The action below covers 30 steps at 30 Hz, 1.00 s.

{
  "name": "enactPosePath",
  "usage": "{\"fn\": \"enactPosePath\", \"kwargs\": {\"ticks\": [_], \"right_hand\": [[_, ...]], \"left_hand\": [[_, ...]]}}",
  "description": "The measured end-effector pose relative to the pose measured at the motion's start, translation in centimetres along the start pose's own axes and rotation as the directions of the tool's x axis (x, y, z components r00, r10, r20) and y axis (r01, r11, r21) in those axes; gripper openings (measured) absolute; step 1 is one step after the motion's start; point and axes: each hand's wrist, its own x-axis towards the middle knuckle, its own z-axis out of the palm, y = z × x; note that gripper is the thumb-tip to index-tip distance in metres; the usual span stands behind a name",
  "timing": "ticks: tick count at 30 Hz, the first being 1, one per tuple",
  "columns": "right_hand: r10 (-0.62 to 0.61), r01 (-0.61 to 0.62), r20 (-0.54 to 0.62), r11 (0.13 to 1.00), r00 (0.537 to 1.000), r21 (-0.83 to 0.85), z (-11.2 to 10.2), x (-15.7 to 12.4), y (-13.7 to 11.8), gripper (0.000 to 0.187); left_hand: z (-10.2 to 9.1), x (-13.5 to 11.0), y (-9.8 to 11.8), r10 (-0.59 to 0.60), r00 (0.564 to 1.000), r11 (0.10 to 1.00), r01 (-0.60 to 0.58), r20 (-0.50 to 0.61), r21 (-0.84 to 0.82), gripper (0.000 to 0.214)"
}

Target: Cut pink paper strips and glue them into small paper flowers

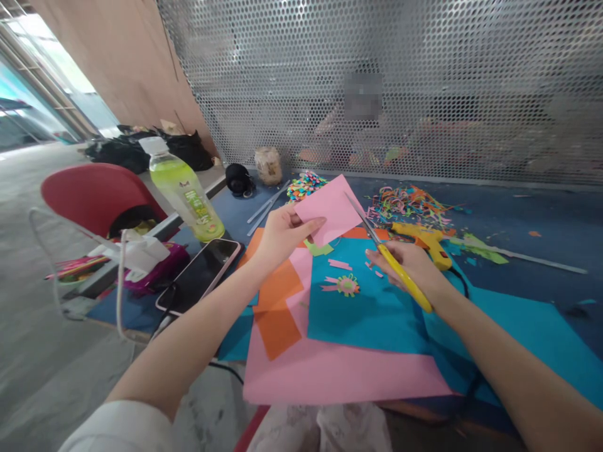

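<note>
My left hand (285, 232) pinches a piece of pink paper (330, 210) between thumb and fingers, held up above the table. My right hand (405, 263) grips yellow-handled scissors (402, 273), their metal blades pointing up and left against the paper's right side. Whether the blades are parted is hard to see. Beneath the hands lies a blue sheet (358, 320) on a larger pink sheet (348, 373). A small pink and green paper rosette (347, 285) rests on the blue sheet, near short pink strips (340, 264). Orange paper pieces (280, 326) lie to the left.
A yellow glue gun (424, 242) lies right of my right hand. Behind are paper scraps (409, 206), a pile of small paper bits (306, 185), tweezers (268, 206) and a jar (268, 166). A bottle (186, 188) and phone (200, 276) occupy the left; a perforated metal panel (400, 81) stands behind.
</note>
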Motion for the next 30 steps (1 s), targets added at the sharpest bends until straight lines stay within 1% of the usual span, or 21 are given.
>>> {"fn": "enactPosePath", "kwargs": {"ticks": [4,9,12,17,20,26,30], "right_hand": [[0.021,-0.021,-0.001,0.999,1.000,-0.028,0.0,0.0,-0.2,0.039],[0.006,-0.008,-0.034,0.998,0.999,-0.056,0.5,0.5,0.9,0.037],[-0.007,0.005,-0.040,0.999,0.999,-0.053,0.5,0.5,1.1,0.040],[0.013,-0.013,0.016,0.999,1.000,-0.034,0.1,0.2,0.2,0.043],[0.032,-0.031,0.008,0.998,0.999,-0.050,0.0,0.2,-0.3,0.045],[0.008,-0.008,-0.007,1.000,1.000,-0.013,0.3,0.1,-0.7,0.042],[-0.005,0.005,0.004,1.000,1.000,-0.018,0.2,-0.1,-0.6,0.041]], "left_hand": [[0.0,0.0,0.0,-0.010,1.000,1.000,0.010,0.009,0.005,0.033],[0.1,-0.2,0.2,-0.030,0.998,0.999,0.028,0.048,0.038,0.033],[0.2,-0.3,0.3,-0.025,0.998,0.999,0.023,0.050,0.041,0.035],[0.1,-0.2,0.2,-0.021,0.999,0.999,0.019,0.050,0.042,0.036],[0.1,-0.2,0.0,-0.025,0.998,0.999,0.023,0.053,0.047,0.035],[0.3,-0.4,0.2,-0.057,0.994,0.998,0.053,0.095,0.045,0.029],[0.4,-0.4,0.5,-0.056,0.996,0.997,0.051,0.074,0.056,0.032]]}}
